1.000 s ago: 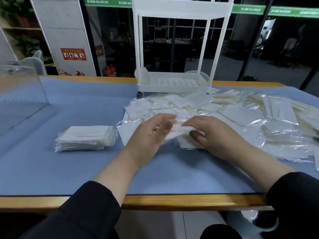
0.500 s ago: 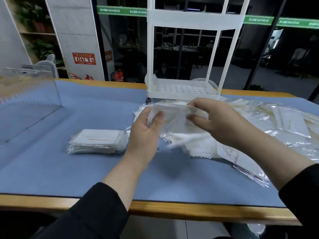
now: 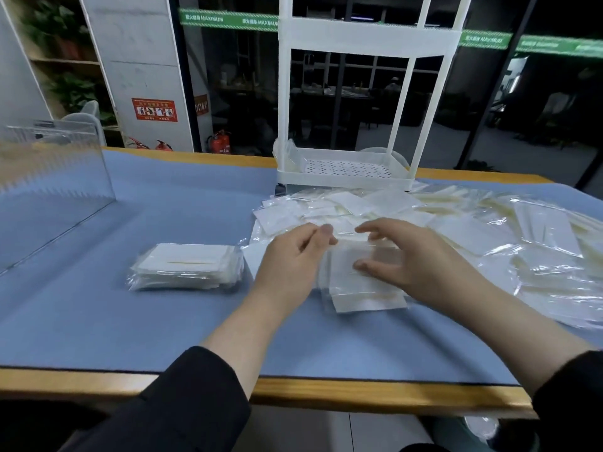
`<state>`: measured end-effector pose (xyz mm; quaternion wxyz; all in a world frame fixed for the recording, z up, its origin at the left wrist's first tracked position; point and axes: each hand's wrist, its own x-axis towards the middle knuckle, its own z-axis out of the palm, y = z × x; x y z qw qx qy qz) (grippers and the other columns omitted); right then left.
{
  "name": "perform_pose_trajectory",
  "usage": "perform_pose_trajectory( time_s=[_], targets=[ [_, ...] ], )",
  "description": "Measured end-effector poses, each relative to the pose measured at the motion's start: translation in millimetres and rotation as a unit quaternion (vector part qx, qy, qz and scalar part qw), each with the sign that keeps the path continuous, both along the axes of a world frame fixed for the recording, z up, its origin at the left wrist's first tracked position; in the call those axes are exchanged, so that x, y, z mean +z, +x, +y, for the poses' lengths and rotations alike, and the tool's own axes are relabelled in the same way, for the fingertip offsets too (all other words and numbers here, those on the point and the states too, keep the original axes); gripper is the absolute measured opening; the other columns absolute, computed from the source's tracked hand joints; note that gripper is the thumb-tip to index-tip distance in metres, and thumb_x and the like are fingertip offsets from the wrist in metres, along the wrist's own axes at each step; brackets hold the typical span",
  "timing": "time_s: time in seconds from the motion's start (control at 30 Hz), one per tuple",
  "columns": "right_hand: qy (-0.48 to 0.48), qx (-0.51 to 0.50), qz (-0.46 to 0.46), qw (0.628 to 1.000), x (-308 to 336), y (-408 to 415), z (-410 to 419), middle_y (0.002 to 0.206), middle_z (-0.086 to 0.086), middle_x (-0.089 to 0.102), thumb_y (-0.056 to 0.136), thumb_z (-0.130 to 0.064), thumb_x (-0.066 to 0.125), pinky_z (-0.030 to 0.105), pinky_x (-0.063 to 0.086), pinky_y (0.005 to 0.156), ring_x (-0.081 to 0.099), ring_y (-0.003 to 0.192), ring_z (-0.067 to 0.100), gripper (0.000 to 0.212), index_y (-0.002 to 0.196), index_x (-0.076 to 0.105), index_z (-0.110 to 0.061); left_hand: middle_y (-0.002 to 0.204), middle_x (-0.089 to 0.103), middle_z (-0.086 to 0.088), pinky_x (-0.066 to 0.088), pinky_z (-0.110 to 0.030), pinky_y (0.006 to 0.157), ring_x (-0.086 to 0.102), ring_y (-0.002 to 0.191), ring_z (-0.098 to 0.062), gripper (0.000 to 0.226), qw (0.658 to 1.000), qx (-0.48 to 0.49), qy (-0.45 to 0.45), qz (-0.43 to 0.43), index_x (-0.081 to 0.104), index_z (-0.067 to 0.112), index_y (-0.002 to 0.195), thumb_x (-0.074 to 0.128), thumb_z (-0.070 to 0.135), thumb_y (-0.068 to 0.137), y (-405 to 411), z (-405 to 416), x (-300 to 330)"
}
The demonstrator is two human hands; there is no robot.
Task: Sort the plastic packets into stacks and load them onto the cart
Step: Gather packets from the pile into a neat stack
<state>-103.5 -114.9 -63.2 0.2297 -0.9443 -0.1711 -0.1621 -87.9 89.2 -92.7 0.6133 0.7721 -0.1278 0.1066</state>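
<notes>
Left hand: your left hand [image 3: 293,256] rests against the left edge of the small stack [image 3: 362,282], fingers curled loosely.
Right hand: your right hand [image 3: 414,259] arches over it, fingers spread, thumb touching the top packet.
Stack: on the surface [image 3: 130,321], between both hands.
Cart: the cart [image 3: 342,171] stands behind.

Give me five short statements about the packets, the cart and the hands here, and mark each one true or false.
1. A finished stack lies to the left of the left hand. True.
2. The cart stands on the floor beside the table. False: it stands on the table's far side.
3. The cart's bottom tray is full of packets. False: its perforated floor is bare.
4. Both hands are at a small stack; the right hand covers it from the right. True.
5. Loose packets spread to the right. True.
</notes>
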Motion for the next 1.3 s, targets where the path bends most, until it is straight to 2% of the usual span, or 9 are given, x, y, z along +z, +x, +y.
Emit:
perform_pose_trajectory(
  time_s=[0.1, 0.27, 0.5, 0.67, 0.77, 0.9, 1.07, 1.23, 1.3],
  targets=[
    [0.045, 0.005, 0.024, 0.999, -11, -4, -8, 0.115, -0.024, 0.056, 0.082, -0.034, 0.081, 0.002, 0.033, 0.090, 0.051, 0.109, -0.011, 0.049, 0.122, 0.054, -0.041, 0.094, 0.065, 0.008, 0.042, -0.014, 0.067, 0.056, 0.076, 0.000, 0.014, 0.997, -0.069, -0.024, 0.013, 0.060, 0.041, 0.113, 0.060, 0.043, 0.100, -3, -5, -1],
    [0.073, 0.034, 0.002, 0.997, -20, -5, -7, 0.110, -0.026, 0.059, 0.086, -0.012, 0.072, 0.008, 0.038, 0.088, 0.053, 0.107, -0.011, 0.047, 0.113, 0.053, -0.045, 0.110, 0.062, 0.009, 0.045, -0.013, 0.083, 0.058, 0.097, 0.000, 0.040, 0.993, -0.094, 0.068, -0.013, 0.058, 0.045, 0.121, 0.075, 0.027, 0.090, -3, -5, -7],
    [0.124, -0.017, -0.086, 0.988, 3, -4, -12, 0.113, -0.015, 0.061, 0.093, -0.028, 0.068, 0.016, 0.043, 0.095, 0.056, 0.107, -0.001, 0.037, 0.127, 0.057, -0.030, 0.079, 0.066, 0.019, 0.041, -0.008, 0.059, 0.054, 0.065, 0.008, 0.028, 0.999, 0.031, -0.006, -0.037, 0.066, 0.035, 0.096, 0.071, 0.008, 0.089, 0, 3, 1],
    [-0.156, -0.013, 0.152, 0.976, 4, -10, -27, 0.129, -0.020, 0.053, 0.085, -0.052, 0.071, 0.019, 0.035, 0.099, 0.050, 0.122, 0.004, 0.061, 0.140, 0.050, -0.035, 0.086, 0.061, 0.019, 0.039, -0.009, 0.053, 0.053, 0.066, 0.009, 0.025, 0.989, 0.133, -0.014, -0.062, 0.059, 0.032, 0.101, 0.068, 0.011, 0.091, 3, 10, 4],
    [-0.177, -0.011, 0.166, 0.970, 0, -12, -24, 0.140, -0.017, 0.046, 0.082, -0.058, 0.072, 0.026, 0.034, 0.106, 0.045, 0.129, 0.010, 0.076, 0.148, 0.042, -0.035, 0.085, 0.061, 0.017, 0.037, -0.011, 0.048, 0.051, 0.058, 0.005, 0.025, 0.990, 0.128, 0.004, -0.052, 0.057, 0.032, 0.102, 0.066, 0.011, 0.092, 4, 8, 2],
    [-0.173, -0.015, 0.154, 0.973, -2, -11, -16, 0.130, -0.015, 0.052, 0.090, -0.044, 0.070, 0.034, 0.038, 0.105, 0.049, 0.123, 0.012, 0.057, 0.142, 0.048, -0.035, 0.087, 0.062, 0.017, 0.037, -0.010, 0.048, 0.052, 0.057, 0.006, 0.027, 0.990, 0.132, -0.011, -0.046, 0.057, 0.034, 0.100, 0.067, 0.011, 0.092, 6, 10, 2],
    [-0.046, 0.040, -0.008, 0.998, -4, -9, -22, 0.091, -0.019, 0.056, 0.095, -0.021, 0.066, 0.027, 0.042, 0.082, 0.053, 0.093, 0.005, 0.009, 0.096, 0.071, -0.028, 0.086, 0.065, 0.016, 0.043, -0.014, 0.061, 0.052, 0.062, 0.004, 0.028, 0.999, 0.044, 0.004, -0.027, 0.062, 0.037, 0.096, 0.070, 0.011, 0.090, 5, 7, -1],
    [0.015, 0.001, -0.098, 0.995, -9, -11, -18, 0.139, -0.005, 0.048, 0.093, -0.019, 0.068, 0.031, 0.040, 0.093, 0.039, 0.130, 0.014, 0.001, 0.093, 0.068, -0.020, 0.082, 0.064, -0.004, 0.042, -0.025, 0.061, 0.050, 0.066, -0.012, 0.023, 0.997, -0.072, 0.009, 0.009, 0.068, 0.035, 0.098, 0.060, 0.015, 0.091, -1, 1, -2],
    [0.036, 0.005, -0.090, 0.995, -16, -10, -15, 0.137, -0.008, 0.051, 0.093, -0.017, 0.066, 0.024, 0.039, 0.092, 0.049, 0.123, 0.013, 0.002, 0.094, 0.066, -0.018, 0.085, 0.063, -0.005, 0.042, -0.020, 0.059, 0.050, 0.069, -0.015, 0.023, 0.996, -0.088, 0.003, 0.017, 0.069, 0.030, 0.102, 0.053, 0.014, 0.098, -4, 0, -2]
  ],
)
